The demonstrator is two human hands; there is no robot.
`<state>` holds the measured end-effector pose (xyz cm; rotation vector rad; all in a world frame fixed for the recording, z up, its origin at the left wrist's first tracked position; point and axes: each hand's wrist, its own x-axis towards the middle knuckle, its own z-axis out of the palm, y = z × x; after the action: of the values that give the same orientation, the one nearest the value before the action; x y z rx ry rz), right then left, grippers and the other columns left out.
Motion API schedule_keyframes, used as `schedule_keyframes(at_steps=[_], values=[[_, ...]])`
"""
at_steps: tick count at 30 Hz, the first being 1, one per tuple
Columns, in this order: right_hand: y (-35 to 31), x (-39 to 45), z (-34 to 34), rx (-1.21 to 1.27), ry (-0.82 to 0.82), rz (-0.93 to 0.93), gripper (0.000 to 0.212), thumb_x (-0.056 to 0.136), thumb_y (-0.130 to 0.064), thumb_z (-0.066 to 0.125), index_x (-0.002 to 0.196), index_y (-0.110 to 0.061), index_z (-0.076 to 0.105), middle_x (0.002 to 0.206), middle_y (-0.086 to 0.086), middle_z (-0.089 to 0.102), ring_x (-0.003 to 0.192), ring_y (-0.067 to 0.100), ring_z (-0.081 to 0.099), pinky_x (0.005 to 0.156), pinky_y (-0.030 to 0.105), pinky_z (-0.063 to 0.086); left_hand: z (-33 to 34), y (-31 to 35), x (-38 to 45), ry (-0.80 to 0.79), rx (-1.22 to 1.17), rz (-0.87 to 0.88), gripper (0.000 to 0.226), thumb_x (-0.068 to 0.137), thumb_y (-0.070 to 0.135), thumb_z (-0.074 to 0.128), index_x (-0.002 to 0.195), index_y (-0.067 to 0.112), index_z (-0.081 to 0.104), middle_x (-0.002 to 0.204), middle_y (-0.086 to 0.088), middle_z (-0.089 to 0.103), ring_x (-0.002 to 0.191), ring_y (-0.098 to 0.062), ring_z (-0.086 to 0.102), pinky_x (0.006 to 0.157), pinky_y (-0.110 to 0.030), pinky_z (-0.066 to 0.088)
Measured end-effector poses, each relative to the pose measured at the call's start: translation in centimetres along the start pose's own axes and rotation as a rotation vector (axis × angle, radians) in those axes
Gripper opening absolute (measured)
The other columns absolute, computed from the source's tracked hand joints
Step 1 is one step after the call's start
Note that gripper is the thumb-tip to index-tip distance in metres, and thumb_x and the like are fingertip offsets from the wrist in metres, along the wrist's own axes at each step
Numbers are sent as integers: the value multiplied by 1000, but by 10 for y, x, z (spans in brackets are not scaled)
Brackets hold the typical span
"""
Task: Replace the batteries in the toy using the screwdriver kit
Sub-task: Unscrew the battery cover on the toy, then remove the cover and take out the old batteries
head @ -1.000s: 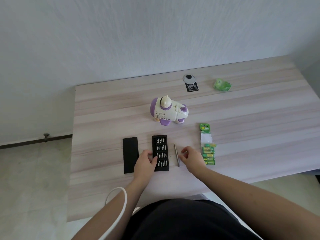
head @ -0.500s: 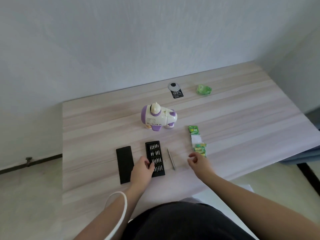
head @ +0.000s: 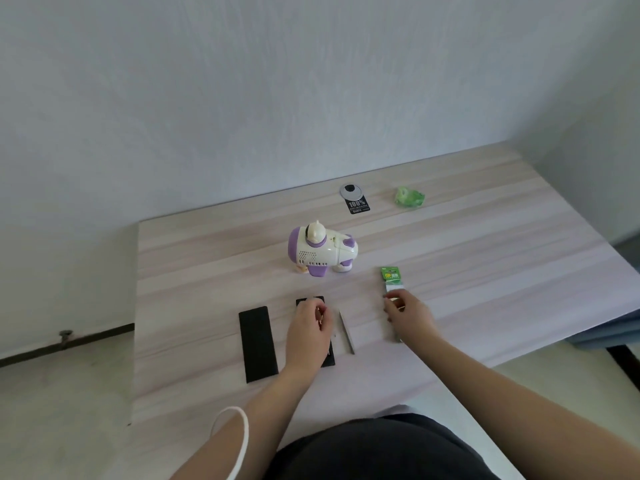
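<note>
Sitting upright at frame centre, the purple-and-white plastic toy (head: pixel 321 252) rests on the pale wood-grain table (head: pixel 485 258), untouched and well apart from both hands. Judgement: hollow moulded shell, light and stiff, smooth enough to slip; best taken around the rounded body, avoiding the small top knob and feet, then turned over to look for the battery door, which is not visible from here. Below it, lower centre, the open bit tray (head: pixel 330 355) of the screwdriver kit lies beside its black lid (head: pixel 258 344) at the left; the slim metal driver handle (head: pixel 346 332) lies just right of the tray, thin and likely to roll, so pinch it mid-shaft. Left hand (head: pixel 308 332) sits palm-down over the tray, fingers curled toward the bit rows; whether a bit is pinched I cannot tell. Right hand (head: pixel 410 318) reaches right of centre over the green battery pack (head: pixel 391 277), fingertips bent onto the strip and apparently pinching its card; batteries themselves are hidden under the hand. Both forearms enter from the bottom edge, wrists low near the tabletop. A black hang tag (head: pixel 356 204) and crumpled green wrapper (head: pixel 408 197) lie near the far edge, upper centre-right.
</note>
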<state>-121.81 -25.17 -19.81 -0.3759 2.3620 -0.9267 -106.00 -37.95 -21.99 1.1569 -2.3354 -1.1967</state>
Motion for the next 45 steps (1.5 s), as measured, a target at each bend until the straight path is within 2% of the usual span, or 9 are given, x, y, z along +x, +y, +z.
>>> schedule_keyframes(at_steps=[4,8,13,20,24,30,34,41,45], values=[[-42,26,-4,-18,1,-172,17,95,-26,53,108,-25,63,98,-2,63,80,10,59,67,22,45,6,26,18,224,-79,-10,25,92,22,59,116,18,51,106,6,50,94,-10,51,82,-26,50],[-85,56,-3,-49,-29,-333,32,95,-30,53,126,-25,59,127,-2,51,109,13,55,95,26,43,9,51,46,417,-50,3,47,89,19,63,131,15,42,127,-2,50,113,-15,51,94,-29,47],[-119,86,9,-123,-193,-367,46,95,-25,53,140,-20,47,144,6,40,127,21,46,103,27,35,5,56,89,439,27,35,65,87,29,63,143,13,35,146,-6,40,133,-22,40,106,-37,40],[-118,104,15,-67,-380,-368,37,89,-30,50,125,-39,58,116,2,61,104,22,59,83,44,57,-6,37,118,238,174,-5,77,86,61,37,146,12,36,149,-8,42,138,-26,38,111,-46,36],[-123,109,12,-23,-377,-298,32,93,-21,53,124,-26,58,107,5,60,87,21,62,59,32,60,-12,34,128,171,189,31,77,84,48,65,146,13,35,151,-5,38,141,-24,34,114,-42,30],[-128,116,10,-69,-428,-255,33,91,-31,56,123,-24,55,112,2,59,84,23,64,67,40,60,-37,36,140,16,286,62,80,61,34,86,130,19,48,127,6,53,119,-18,49,101,-28,37],[-131,117,7,-111,-460,-255,35,91,-32,58,125,-24,54,121,3,59,97,22,60,57,21,47,-48,54,145,-54,391,8,90,57,42,86,135,27,43,127,8,53,115,-16,51,96,-28,38],[-137,120,3,-172,-506,-280,40,92,-28,56,131,-23,56,119,4,64,95,18,60,55,14,41,-54,83,156,-223,708,-54,84,61,45,85,130,24,42,118,0,55,102,-26,60,77,-35,48],[-141,120,1,-214,-515,-303,36,91,-27,55,126,-26,61,113,1,68,99,19,60,76,27,46,-55,94,164,-283,792,-64,73,59,46,86,113,16,47,110,-4,56,91,-27,62,65,-32,42]])
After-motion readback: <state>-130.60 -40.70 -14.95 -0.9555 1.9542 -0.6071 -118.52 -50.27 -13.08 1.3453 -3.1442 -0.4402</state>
